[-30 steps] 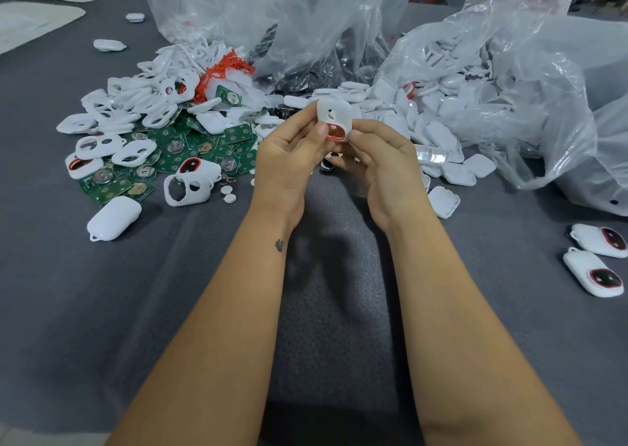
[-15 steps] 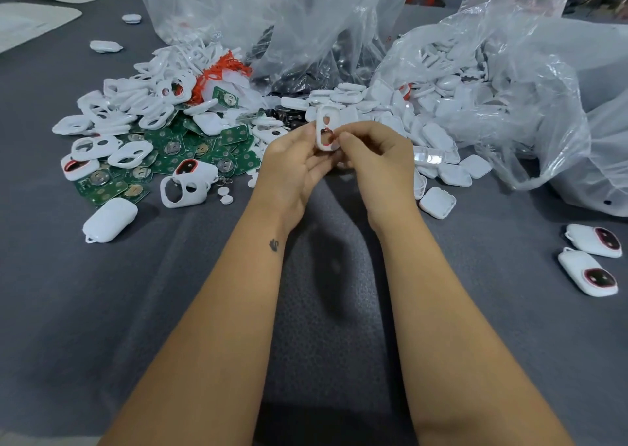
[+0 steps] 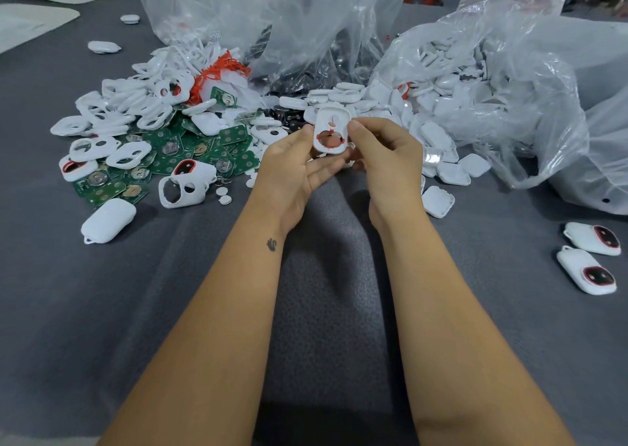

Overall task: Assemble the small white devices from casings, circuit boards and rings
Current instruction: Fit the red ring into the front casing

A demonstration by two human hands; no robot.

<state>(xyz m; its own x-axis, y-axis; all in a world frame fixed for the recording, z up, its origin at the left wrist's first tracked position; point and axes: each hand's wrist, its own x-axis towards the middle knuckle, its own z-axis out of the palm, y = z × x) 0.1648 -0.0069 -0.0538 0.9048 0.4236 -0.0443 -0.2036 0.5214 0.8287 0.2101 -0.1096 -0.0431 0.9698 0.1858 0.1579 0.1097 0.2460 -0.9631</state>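
Note:
Both hands hold one white casing (image 3: 333, 119) upright above the table's middle, its hollow inside facing me. A red ring (image 3: 330, 138) sits in its large lower hole. My left hand (image 3: 295, 170) pinches the casing's left edge, with its fingers under the bottom. My right hand (image 3: 385, 155) pinches the right edge. Loose white casings (image 3: 115, 105) and green circuit boards (image 3: 170, 160) lie heaped at the left. Two finished devices (image 3: 586, 270) with red rings rest at the far right.
Clear plastic bags (image 3: 339, 27) of white parts (image 3: 441, 71) stand across the back and right. A closed white device (image 3: 108, 220) and a stacked casing pair (image 3: 185, 187) lie left of my left hand. White back covers (image 3: 438, 201) sit right of my right hand on grey cloth.
The casing has been turned in my fingers, from showing its outer face to showing its hollow inside. Both hands stayed together at the table's middle.

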